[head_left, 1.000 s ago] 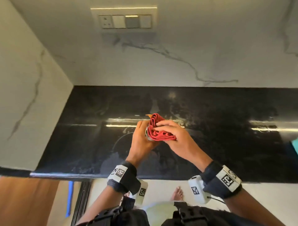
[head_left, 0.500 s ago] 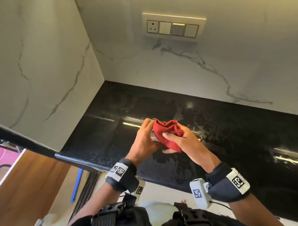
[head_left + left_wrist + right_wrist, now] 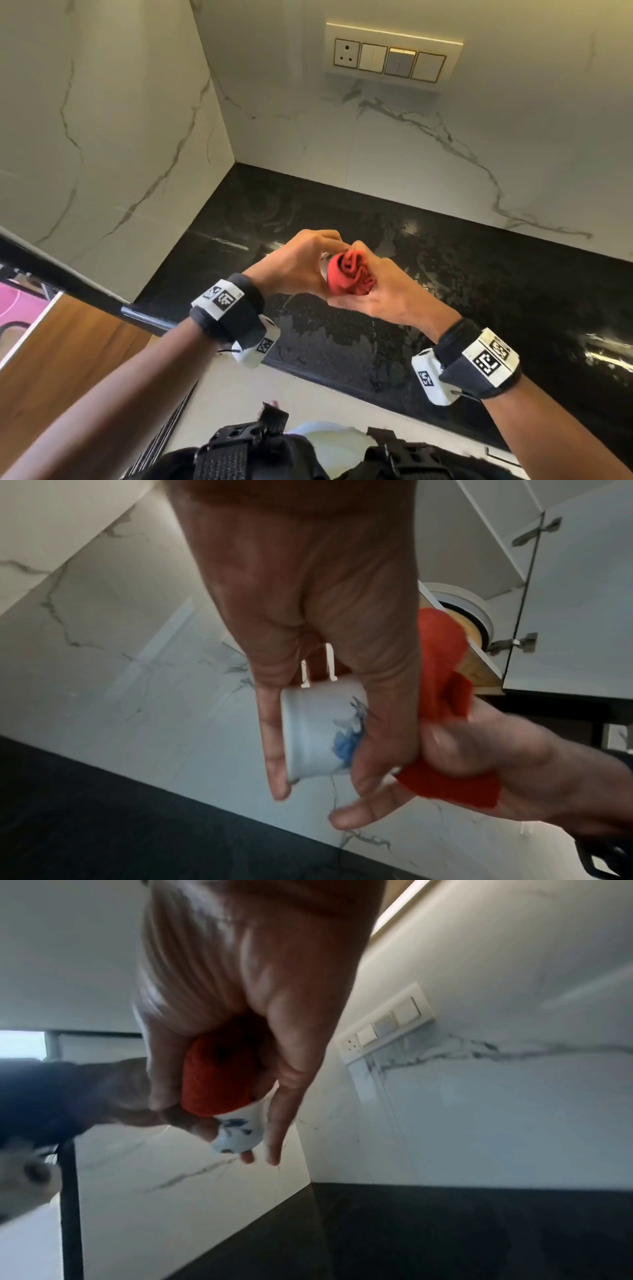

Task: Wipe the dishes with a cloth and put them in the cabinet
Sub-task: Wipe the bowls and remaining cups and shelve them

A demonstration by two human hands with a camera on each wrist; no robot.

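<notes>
My left hand grips a small white cup with a blue flower print, held on its side above the black counter. The cup also shows in the right wrist view, its mouth stuffed with the red cloth. My right hand holds the bunched red cloth against the cup's mouth. In the head view the cup is almost wholly hidden by both hands. The cloth bulges out behind my left hand in the left wrist view. My right hand wraps round the cloth.
A white wall cabinet with an open door hangs above, with stacked white dishes on its shelf. A switch plate sits on the marble back wall. A marble side wall closes the counter's left end. The wet counter shines.
Both hands have lifted higher over the counter with the cup and cloth. The right hand has turned, bunching the cloth deeper into the cup. The head view has swung left and up.
</notes>
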